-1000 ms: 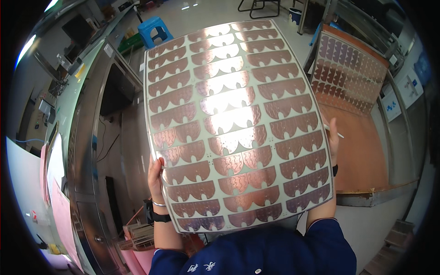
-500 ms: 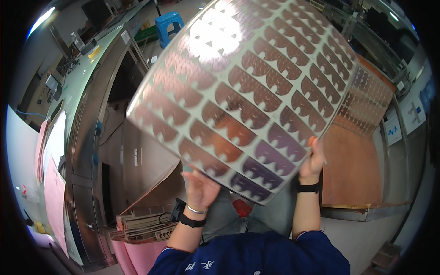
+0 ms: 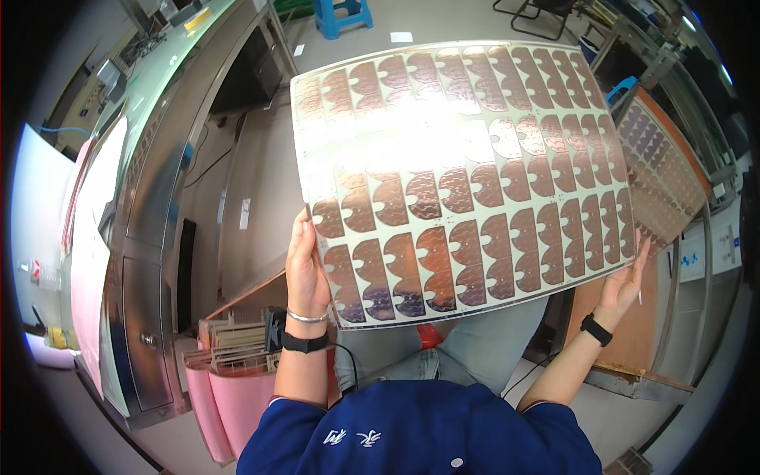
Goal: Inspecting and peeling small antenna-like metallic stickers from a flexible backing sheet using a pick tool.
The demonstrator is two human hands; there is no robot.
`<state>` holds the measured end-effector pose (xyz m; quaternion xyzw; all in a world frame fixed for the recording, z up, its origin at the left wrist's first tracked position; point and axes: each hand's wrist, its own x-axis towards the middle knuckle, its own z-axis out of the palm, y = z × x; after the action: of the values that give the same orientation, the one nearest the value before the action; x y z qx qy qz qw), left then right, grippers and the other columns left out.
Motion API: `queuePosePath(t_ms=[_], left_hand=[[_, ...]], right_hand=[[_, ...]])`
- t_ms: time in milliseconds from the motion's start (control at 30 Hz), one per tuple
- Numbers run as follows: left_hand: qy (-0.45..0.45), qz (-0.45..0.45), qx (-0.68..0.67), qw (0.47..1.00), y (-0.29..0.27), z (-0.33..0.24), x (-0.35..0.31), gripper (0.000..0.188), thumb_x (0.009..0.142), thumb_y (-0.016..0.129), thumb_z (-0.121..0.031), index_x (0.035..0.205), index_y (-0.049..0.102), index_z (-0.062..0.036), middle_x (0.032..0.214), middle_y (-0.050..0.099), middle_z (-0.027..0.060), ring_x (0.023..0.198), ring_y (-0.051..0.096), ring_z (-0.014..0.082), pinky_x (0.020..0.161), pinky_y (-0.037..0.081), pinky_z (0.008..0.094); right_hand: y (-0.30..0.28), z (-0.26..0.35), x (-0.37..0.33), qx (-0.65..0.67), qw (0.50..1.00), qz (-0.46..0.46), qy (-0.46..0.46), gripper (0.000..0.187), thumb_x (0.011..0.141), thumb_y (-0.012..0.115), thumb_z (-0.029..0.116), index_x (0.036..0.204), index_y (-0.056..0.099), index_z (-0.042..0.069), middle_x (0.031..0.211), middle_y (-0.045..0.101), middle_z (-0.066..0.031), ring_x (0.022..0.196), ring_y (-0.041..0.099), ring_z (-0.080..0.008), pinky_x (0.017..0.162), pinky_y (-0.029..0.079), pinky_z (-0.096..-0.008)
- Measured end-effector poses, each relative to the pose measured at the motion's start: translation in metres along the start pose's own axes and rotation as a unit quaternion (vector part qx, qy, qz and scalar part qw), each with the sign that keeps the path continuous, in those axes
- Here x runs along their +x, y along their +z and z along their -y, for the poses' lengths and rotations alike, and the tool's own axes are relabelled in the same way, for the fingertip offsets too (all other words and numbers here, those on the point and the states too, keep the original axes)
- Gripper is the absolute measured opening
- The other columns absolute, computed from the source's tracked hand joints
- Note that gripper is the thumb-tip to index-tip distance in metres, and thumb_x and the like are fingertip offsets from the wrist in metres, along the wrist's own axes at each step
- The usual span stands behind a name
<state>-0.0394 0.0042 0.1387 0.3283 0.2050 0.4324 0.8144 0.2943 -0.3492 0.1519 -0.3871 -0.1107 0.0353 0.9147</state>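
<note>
white glare burns out the upper left of the rectangular copper-patterned sheet [image 3: 487,190] — its lower rows look sharp; left of it, fisheye distortion bends the green-topped metal workbench [image 3: 150,87].

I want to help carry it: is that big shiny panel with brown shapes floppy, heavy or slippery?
The panel is probably fairly stiff, since it spans from the left hand to the right hand without drooping much. It looks thin, so it may be light for its size. It shines brightly, which suggests a smooth, perhaps slippery surface.
</note>
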Motion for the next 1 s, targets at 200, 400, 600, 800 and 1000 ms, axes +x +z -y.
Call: queuePosePath(t_ms=[200, 400, 600, 800, 1000], left_hand=[[-0.042, -0.01, -0.018, 0.999, 0.005, -0.007, -0.002, 0.049, 0.104, 0.028, -0.039, 0.133, 0.039, -0.0012, 0.132, 0.05, 0.0154, 0.122, 0.05, 0.0249, 0.102, 0.045, 0.04], [-0.054, 0.004, -0.008, 0.998, -0.005, -0.002, 0.005, 0.055, 0.103, 0.027, -0.043, 0.136, 0.037, 0.0, 0.135, 0.047, 0.0164, 0.126, 0.047, 0.025, 0.104, 0.043, 0.0394], [-0.064, -0.011, -0.002, 0.998, 0.004, -0.002, 0.005, 0.056, 0.103, 0.027, -0.041, 0.136, 0.035, 0.004, 0.135, 0.048, 0.0183, 0.125, 0.049, 0.0256, 0.104, 0.042, 0.0389], [-0.077, -0.013, -0.006, 0.997, 0.001, 0.001, 0.007, 0.055, 0.103, 0.028, -0.04, 0.134, 0.038, 0.004, 0.133, 0.05, 0.0174, 0.123, 0.05, 0.0246, 0.103, 0.043, 0.0378], [-0.078, -0.009, -0.012, 0.997, 0.0, 0.001, 0.007, 0.052, 0.103, 0.03, -0.039, 0.132, 0.04, 0.0031, 0.13, 0.053, 0.0167, 0.12, 0.053, 0.0241, 0.1, 0.046, 0.0384]], right_hand=[[-0.003, -0.014, -0.002, -0.074, 0.996, -0.042, 0.034, 0.058, 0.095, 0.043, 0.003, 0.149, 0.02, 0.007, 0.152, 0.028, -0.0169, 0.136, 0.035, -0.026, 0.114, 0.03, -0.0424], [-0.001, -0.018, 0.0, -0.081, 0.994, -0.062, 0.041, 0.059, 0.093, 0.043, -0.003, 0.148, 0.021, 0.005, 0.151, 0.03, -0.0182, 0.138, 0.032, -0.0267, 0.116, 0.026, -0.0424], [-0.015, -0.023, 0.003, -0.099, 0.993, -0.052, 0.041, 0.058, 0.095, 0.043, 0.001, 0.149, 0.021, 0.007, 0.15, 0.03, -0.0183, 0.137, 0.035, -0.0261, 0.114, 0.028, -0.0442], [-0.01, -0.022, 0.001, -0.105, 0.992, -0.069, 0.032, 0.057, 0.093, 0.044, 0.0, 0.147, 0.026, 0.007, 0.15, 0.032, -0.0186, 0.137, 0.034, -0.028, 0.116, 0.026, -0.0452], [-0.007, -0.021, 0.0, -0.098, 0.992, -0.073, 0.037, 0.056, 0.093, 0.043, 0.0, 0.146, 0.027, 0.007, 0.149, 0.032, -0.0196, 0.137, 0.033, -0.0287, 0.115, 0.027, -0.0453]])
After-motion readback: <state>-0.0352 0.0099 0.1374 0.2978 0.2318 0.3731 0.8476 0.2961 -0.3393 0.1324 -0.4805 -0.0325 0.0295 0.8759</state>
